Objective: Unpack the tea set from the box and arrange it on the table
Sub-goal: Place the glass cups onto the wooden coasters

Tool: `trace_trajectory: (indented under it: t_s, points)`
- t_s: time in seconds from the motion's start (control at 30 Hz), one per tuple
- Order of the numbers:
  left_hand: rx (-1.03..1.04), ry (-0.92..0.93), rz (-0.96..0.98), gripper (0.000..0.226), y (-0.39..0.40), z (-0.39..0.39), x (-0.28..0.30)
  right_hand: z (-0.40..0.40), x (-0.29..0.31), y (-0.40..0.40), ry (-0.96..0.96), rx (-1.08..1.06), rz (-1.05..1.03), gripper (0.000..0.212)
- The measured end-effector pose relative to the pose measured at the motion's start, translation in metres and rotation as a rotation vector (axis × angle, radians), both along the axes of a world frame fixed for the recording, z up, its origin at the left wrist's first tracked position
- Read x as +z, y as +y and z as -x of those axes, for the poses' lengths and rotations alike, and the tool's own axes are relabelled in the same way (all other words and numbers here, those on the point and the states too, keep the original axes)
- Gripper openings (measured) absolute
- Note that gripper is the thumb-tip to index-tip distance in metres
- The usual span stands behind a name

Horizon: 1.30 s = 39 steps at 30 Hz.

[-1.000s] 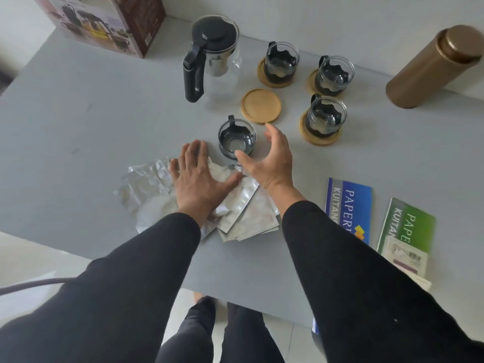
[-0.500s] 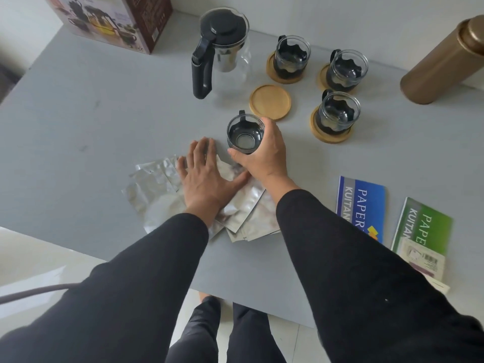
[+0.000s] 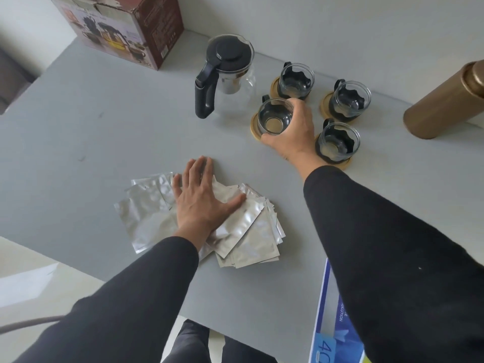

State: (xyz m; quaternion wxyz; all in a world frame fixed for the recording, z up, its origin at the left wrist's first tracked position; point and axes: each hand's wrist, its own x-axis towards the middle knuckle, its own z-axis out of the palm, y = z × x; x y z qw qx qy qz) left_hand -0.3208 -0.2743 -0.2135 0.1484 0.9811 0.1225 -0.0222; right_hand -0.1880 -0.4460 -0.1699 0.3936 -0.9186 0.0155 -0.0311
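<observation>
Nearest, at about seven o'clock on the grey table [image 3: 78,132], the left hand [image 3: 201,200] lies flat, palm down, on a fanned pile of silver foil packets [image 3: 243,231], its fingers straight and close together, thumb spread toward the right. At five o'clock a blue booklet [image 3: 332,334] pokes from under the right sleeve. Farther off, toward one o'clock, the right hand [image 3: 293,134] has its fingers and thumb wrapped round a glass cup [image 3: 273,116], which sits over a wooden coaster [image 3: 255,127]; whether it touches the coaster I cannot tell. Just right of it three more cups on coasters [image 3: 337,140] stand. At twelve o'clock stands the glass teapot [image 3: 227,74] with its black lid. Beyond, at eleven, is the box [image 3: 125,27]; at two, a bronze flask [image 3: 445,103].
</observation>
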Motion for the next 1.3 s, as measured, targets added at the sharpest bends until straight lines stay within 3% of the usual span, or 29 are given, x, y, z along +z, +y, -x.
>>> trace_trajectory:
  t_s: [0.6, 0.8, 0.97, 1.1, 1.3]
  points:
    - [-0.011, 0.015, -0.026, 0.103, -0.001, 0.000, 0.000, -0.006, -0.003, -0.007, 0.085, 0.098, -0.065, 0.096]
    - [-0.043, 0.032, 0.010, 0.091, 0.003, 0.002, 0.001, 0.005, 0.013, -0.007, -0.058, 0.046, -0.059, 0.079]
    - [-0.002, 0.043, 0.148, 0.079, 0.004, -0.006, 0.011, 0.012, 0.034, 0.006, -0.162, 0.038, -0.061, 0.068]
    - [0.001, 0.095, 0.181, 0.055, 0.010, -0.016, 0.022, 0.022, 0.045, 0.027, -0.173, 0.019, -0.080, 0.064]
    - [-0.089, 0.234, 0.215, 0.056, 0.027, -0.032, 0.046, 0.061, 0.053, 0.057, -0.156, -0.046, -0.065, 0.059]
